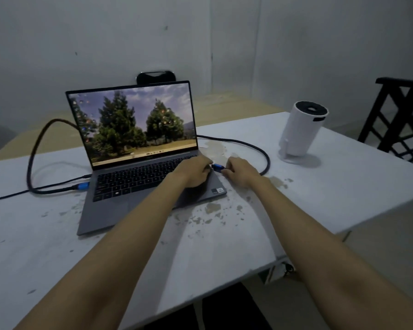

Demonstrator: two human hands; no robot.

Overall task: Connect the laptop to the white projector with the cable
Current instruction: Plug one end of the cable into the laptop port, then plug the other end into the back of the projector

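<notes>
An open grey laptop (138,163) is set on a worn white table (343,186), toward its left half, with the lit screen showing trees. The left hand (193,171) is laid flat on the right rear part of the laptop's deck, fingers spread and pressed down, with nothing held in it. Just beside the laptop's right edge, the right hand (240,172) is closed narrowly around a blue plug (218,167) at one end of a dark cable (260,148); the plug's tip is pointed at the laptop's right side, and whether it is already seated in the port cannot be told, since the tip is hidden by the left hand.

From the plug, the cable is looped out to the right, curved back along the table behind the laptop, raised in an arch at the laptop's left, and brought down to the table near the left edge. A second blue plug (81,186) is seen lying just beside the laptop's left side. A thinner dark cord (7,196) is run off the table's left edge.

The white projector (301,132) is stood tilted on its base near the far right corner of the table, well apart from the laptop and from both plugs. A dark chair (401,115) is seen beyond the right edge.
</notes>
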